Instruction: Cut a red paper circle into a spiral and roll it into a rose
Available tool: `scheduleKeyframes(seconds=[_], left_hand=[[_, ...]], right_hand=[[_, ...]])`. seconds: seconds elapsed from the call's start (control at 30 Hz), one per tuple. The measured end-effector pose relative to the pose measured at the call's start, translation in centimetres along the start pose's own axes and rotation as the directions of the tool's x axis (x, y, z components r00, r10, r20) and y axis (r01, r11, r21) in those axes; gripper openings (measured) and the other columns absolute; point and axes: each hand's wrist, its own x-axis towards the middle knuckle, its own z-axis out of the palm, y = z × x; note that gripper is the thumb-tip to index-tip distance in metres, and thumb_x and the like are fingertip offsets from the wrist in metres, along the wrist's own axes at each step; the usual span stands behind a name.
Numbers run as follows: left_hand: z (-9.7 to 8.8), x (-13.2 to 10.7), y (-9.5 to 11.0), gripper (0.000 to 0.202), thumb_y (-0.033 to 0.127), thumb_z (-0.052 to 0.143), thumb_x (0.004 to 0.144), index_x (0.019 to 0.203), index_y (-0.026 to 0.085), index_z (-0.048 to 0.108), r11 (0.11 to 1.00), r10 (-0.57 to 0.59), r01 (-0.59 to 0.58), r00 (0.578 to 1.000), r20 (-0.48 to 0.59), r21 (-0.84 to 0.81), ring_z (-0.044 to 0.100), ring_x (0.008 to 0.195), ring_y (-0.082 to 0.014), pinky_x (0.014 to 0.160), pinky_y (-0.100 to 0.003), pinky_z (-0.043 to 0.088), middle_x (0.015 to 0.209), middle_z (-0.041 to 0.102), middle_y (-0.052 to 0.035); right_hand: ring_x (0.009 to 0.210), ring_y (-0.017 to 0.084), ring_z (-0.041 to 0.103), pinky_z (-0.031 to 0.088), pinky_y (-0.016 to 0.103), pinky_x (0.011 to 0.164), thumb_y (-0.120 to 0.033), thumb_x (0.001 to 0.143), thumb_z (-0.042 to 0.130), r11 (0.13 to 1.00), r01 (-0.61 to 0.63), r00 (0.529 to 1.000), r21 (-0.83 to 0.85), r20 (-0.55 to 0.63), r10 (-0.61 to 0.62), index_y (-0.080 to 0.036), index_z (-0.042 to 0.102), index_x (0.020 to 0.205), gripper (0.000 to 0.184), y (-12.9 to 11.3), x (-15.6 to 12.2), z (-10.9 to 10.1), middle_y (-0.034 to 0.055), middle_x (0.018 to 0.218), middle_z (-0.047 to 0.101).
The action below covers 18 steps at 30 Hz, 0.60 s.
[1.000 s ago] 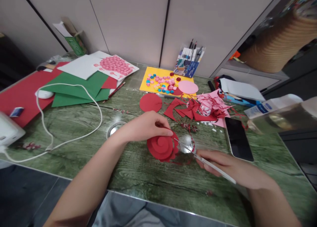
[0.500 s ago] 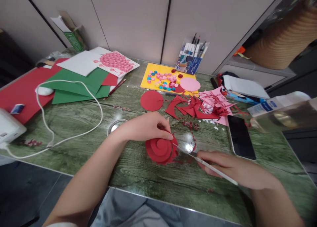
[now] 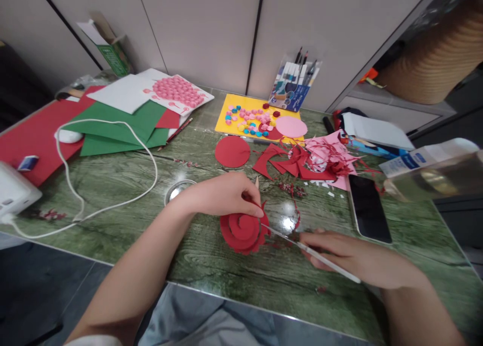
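Note:
A red paper spiral (image 3: 239,230) with a cut, jagged outer edge is near the front of the table. My left hand (image 3: 230,197) pinches its upper right rim between thumb and fingers. From the right, my right hand (image 3: 335,250) grips white-handled scissors (image 3: 328,266), seen nearly edge-on. Their thin metal tips meet the spiral's right edge, just below my left fingertips. Part of the spiral is hidden under my left hand. Beyond it lies a whole red paper circle (image 3: 232,152).
Red paper scraps (image 3: 281,162) and crumpled pink paper (image 3: 326,152) lie behind my hands. A phone (image 3: 369,207) and a clear bottle (image 3: 433,177) are on the right. A white cable (image 3: 153,160) loops on the left. Yellow paper (image 3: 226,107) bears small coloured pieces.
The spiral has turned slightly under my left fingers, and the scissor tips have shifted slightly down along its right edge. Both hands keep their holds.

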Motion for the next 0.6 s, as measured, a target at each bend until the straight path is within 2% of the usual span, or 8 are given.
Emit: scheduleKeyframes(seconds=[0.37,0.47,0.6], left_hand=[[-0.01,0.02,0.11,0.019,0.033,0.059,0.075,0.072,0.017,0.069,1.000,-0.022,0.022,1.000,0.001,0.013,0.056,0.062,-0.0109,0.056,-0.020,0.037,0.071,0.067,-0.0003],[-0.07,0.07,0.14,0.020,0.033,0.059,0.075,0.071,0.017,0.069,0.999,-0.043,0.043,0.999,-0.028,-0.005,0.055,0.062,-0.0109,0.055,-0.020,0.036,0.070,0.067,-0.0004],[-0.16,0.13,0.14,0.022,0.035,0.057,0.075,0.072,0.015,0.068,0.998,-0.053,0.049,0.993,-0.105,-0.041,0.052,0.060,-0.0105,0.054,-0.020,0.035,0.067,0.064,0.0000]], right_hand=[[0.067,0.016,0.049,0.040,0.028,0.065,-0.049,0.087,0.042,0.998,-0.006,1.000,-0.058,0.025,0.008,-0.022,0.059,0.083,0.032,-0.17,0.07,-0.02,0.0020,0.074,0.056],[0.069,0.016,0.049,0.041,0.028,0.066,-0.049,0.088,0.041,0.999,-0.016,0.999,-0.035,0.027,0.017,-0.022,0.059,0.083,0.033,-0.24,0.11,-0.05,0.0023,0.075,0.056],[0.073,0.016,0.049,0.042,0.028,0.066,-0.051,0.086,0.044,0.998,-0.011,1.000,0.054,-0.017,0.012,-0.022,0.059,0.094,0.033,-0.17,0.11,0.04,0.0028,0.079,0.057]])
